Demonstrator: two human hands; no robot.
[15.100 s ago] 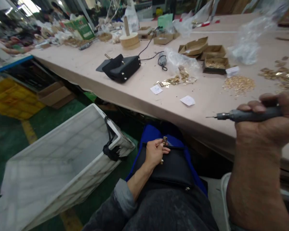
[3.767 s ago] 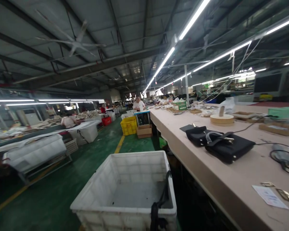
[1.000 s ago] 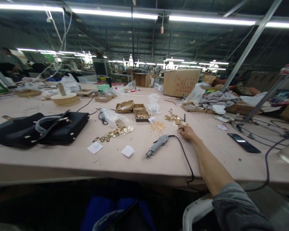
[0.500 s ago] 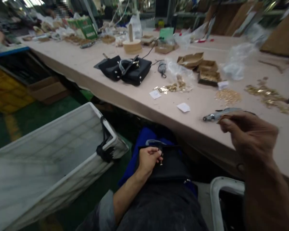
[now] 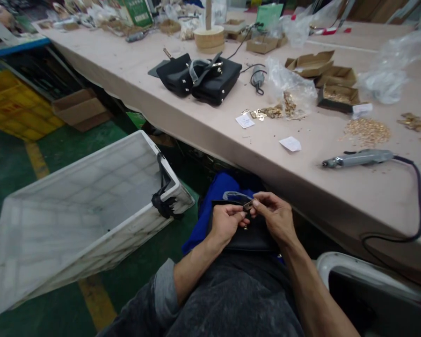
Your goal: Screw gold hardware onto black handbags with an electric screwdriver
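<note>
A black handbag (image 5: 254, 238) lies on my lap over blue cloth (image 5: 210, 199), with a plastic-wrapped handle (image 5: 235, 194) at its top. My left hand (image 5: 228, 222) is closed in a pinch at the bag's upper edge, gripping part of it. Opposite it, almost touching, my right hand (image 5: 274, 214) pinches a small metal plate (image 5: 248, 205) against that spot. The fingers partly hide where plate and bag meet. On the table to the right lies a grey electric screwdriver (image 5: 359, 159) with a dark cord.
Two black handbags (image 5: 214, 86) lie on the long table (image 5: 203, 128). Nearby are gold metal plates (image 5: 275, 111), a pile of small gold parts (image 5: 367, 132), cardboard boxes (image 5: 337, 77) and plastic bags. A white bin (image 5: 91, 187) stands on the floor at left.
My right hand has come from beside the screwdriver down to the bag on my lap, meeting my left hand. The left hand keeps its pinch. The view has shifted.
</note>
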